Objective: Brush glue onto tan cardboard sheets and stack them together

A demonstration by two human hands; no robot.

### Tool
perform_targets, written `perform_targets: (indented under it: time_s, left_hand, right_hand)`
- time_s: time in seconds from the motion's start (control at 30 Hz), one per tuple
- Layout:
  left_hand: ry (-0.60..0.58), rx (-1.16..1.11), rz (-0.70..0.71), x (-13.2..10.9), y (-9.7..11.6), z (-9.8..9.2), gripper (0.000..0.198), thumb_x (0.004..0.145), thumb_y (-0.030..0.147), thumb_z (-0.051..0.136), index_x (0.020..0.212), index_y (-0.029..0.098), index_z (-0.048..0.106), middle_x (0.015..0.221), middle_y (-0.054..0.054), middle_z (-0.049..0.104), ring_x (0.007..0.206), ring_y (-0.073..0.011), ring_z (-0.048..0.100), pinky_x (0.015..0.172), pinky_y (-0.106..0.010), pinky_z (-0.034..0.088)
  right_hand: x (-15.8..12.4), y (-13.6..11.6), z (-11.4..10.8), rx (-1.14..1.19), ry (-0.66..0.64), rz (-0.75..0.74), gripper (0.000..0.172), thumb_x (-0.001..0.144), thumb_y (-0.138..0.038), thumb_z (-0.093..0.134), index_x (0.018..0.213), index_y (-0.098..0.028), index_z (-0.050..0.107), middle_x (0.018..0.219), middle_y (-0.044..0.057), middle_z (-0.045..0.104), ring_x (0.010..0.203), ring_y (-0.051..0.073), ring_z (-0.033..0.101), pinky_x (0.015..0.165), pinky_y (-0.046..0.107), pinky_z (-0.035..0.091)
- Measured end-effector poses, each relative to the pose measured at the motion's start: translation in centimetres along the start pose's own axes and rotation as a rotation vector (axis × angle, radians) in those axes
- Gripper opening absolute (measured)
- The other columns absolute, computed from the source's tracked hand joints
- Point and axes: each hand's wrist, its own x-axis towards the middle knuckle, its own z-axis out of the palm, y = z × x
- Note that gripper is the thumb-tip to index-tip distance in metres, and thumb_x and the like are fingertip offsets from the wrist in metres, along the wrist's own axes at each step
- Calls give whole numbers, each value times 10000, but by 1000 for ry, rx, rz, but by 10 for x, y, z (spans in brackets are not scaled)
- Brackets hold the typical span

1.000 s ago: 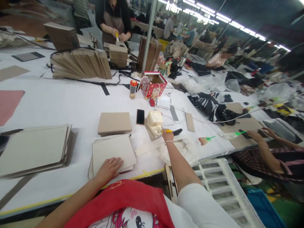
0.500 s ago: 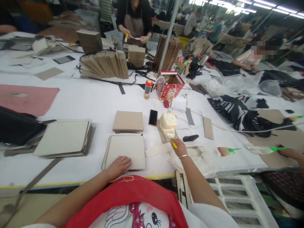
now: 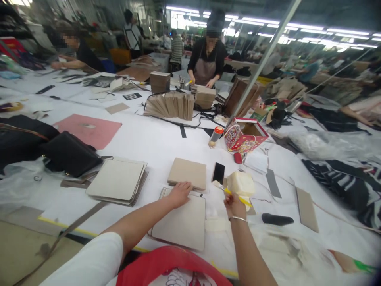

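Note:
My left hand (image 3: 179, 194) lies palm down, fingers spread, on the far edge of a grey board (image 3: 182, 223) that tops a thin stack at the table's near edge. My right hand (image 3: 234, 203) is closed on a yellow-handled brush (image 3: 231, 192), its pale bristles pointing left above the table near the board's far right corner. Just behind that hand sits a cream-coloured lump (image 3: 241, 185) on a small card. A stack of tan boards (image 3: 187, 178) and a black phone (image 3: 218, 172) lie beyond.
A bigger stack of grey boards (image 3: 116, 181) and a black bag (image 3: 70, 155) lie to the left. A black tool (image 3: 276, 219), card strips (image 3: 306, 208), a red patterned box (image 3: 245, 137) and a small orange-capped bottle (image 3: 214, 136) are to the right. A person in an apron (image 3: 206, 63) works across the table.
My view swung left. My left hand slid from the board's near edge to its far edge. My right hand brought the brush from the cream lump's front over toward the board.

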Motion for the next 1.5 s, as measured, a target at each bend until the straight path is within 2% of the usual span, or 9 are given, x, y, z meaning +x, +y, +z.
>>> perform_targets:
  time_s: [0.13,0.23,0.43,0.63,0.77,1.03,1.13,1.3,1.5]
  left_hand:
    - [-42,-7,-36,17,-9,5,554,805,410,491,1286,147,406,1359,-135,399,1242,-285,327,1006,-472,250]
    - [-63,-22,-45,18,-13,7,539,812,416,470,1271,138,426,1322,-148,437,1219,-290,346,1000,-479,243]
    - [-55,-43,-60,18,-18,12,550,820,459,440,1254,122,448,1316,-151,442,1221,-291,333,1012,-476,209]
    - [-48,-28,-59,20,-20,16,589,843,485,375,1319,138,379,1376,-135,378,1247,-278,304,1015,-466,203]
    - [-32,-37,-46,21,-20,17,559,846,478,376,1306,160,402,1376,-118,386,1243,-269,317,1013,-454,208]
    - [-27,-44,-78,26,-18,15,475,842,408,426,1262,186,444,1353,-100,419,1203,-259,362,962,-431,266]
    - [-41,-16,-87,33,-18,12,436,833,361,455,1234,191,461,1354,-107,409,1157,-269,393,917,-428,300]
    - [-81,45,-147,48,-18,5,381,817,257,486,1188,174,469,1277,-144,441,1089,-289,422,855,-430,339]
    - [-159,58,-122,62,-23,-8,223,826,194,470,1032,130,525,1036,-145,538,1003,-260,484,835,-397,380]
  right_hand:
    - [-6,-10,112,143,-215,220,302,669,-465,616,745,-185,532,549,-26,575,413,80,509,415,203,459]
    - [-9,-8,165,95,-343,290,230,708,-410,606,730,-189,545,553,-10,597,402,87,511,393,203,451]
    - [11,8,202,-172,-476,231,137,722,-327,599,722,-194,563,605,20,635,408,100,527,398,212,450]
    - [52,0,225,-155,-351,135,84,740,-265,574,727,-183,579,590,22,618,429,104,540,456,236,482]
    - [74,-2,214,-154,-276,96,104,732,-273,571,740,-171,589,588,21,604,423,93,529,448,228,481]
    - [97,-5,122,-224,-69,33,157,701,-314,587,747,-164,582,548,5,580,402,86,508,393,190,428]
    - [84,-5,96,-284,-64,14,155,711,-317,570,759,-169,582,541,-5,578,412,84,513,401,183,428]
    - [34,1,59,-354,-99,48,182,710,-325,572,784,-163,610,529,-12,584,408,83,520,405,175,425]
    - [-7,-4,34,-244,-36,106,238,697,-375,589,793,-159,611,525,-26,574,411,76,516,431,177,446]
